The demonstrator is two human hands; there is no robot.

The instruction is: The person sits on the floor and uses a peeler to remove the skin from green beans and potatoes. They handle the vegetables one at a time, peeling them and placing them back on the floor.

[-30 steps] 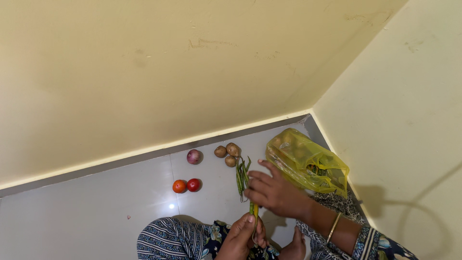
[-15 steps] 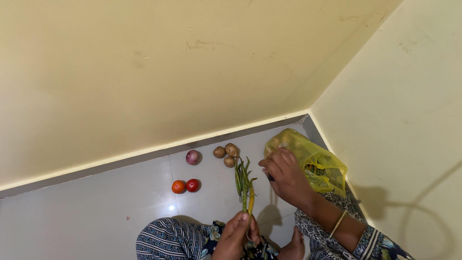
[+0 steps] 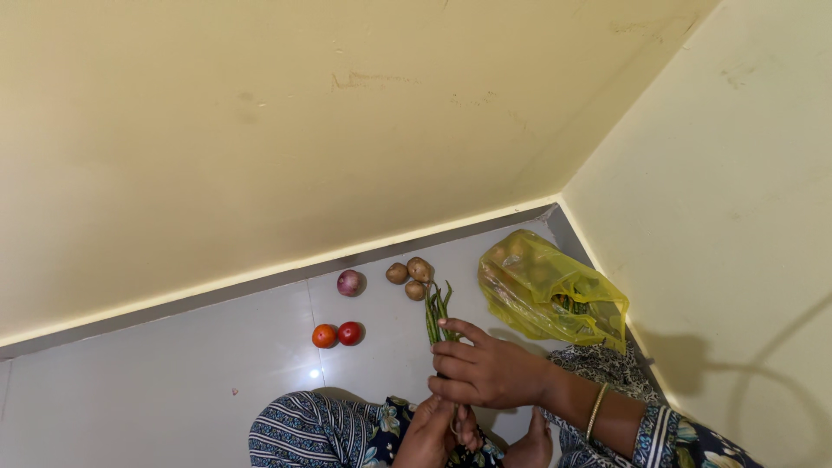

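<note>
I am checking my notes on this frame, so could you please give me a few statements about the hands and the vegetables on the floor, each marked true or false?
1. Both hands are on the bunch of green beans. True: the left hand holds its lower end and the right hand grips it just above.
2. Three tomatoes lie on the floor. False: there are two tomatoes, side by side.
3. The potatoes lie near the foot of the wall. True.
4. The yellow plastic bag is in the right hand. False: it lies on the floor in the corner, apart from both hands.
5. The onion sits inside the bag. False: it lies on the bare floor.
</note>
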